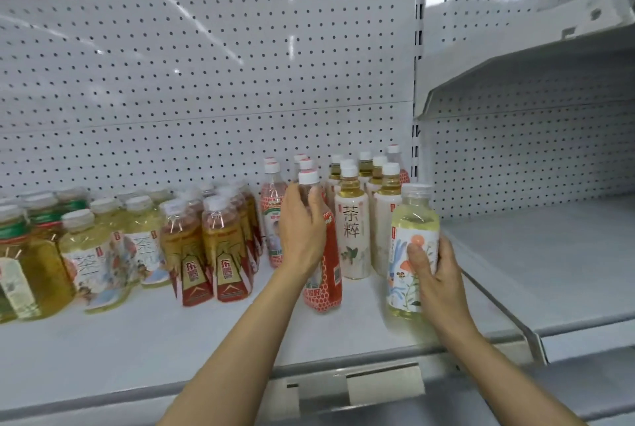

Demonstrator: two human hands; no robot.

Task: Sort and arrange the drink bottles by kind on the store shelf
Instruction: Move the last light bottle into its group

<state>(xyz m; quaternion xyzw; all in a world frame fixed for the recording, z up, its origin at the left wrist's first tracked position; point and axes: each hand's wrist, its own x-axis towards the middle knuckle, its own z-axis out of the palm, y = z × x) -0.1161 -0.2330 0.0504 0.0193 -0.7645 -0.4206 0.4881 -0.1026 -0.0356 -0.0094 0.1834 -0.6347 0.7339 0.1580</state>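
While the left hand (302, 229) wraps the red-labelled bottle (324, 274), the right hand (438, 274) clasps the floral-labelled bottle (410, 250) upright.

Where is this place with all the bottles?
Most likely a shop. White metal shelves with a pegboard back wall hold rows of labelled drink bottles, and a person's left hand and right hand each grip one.
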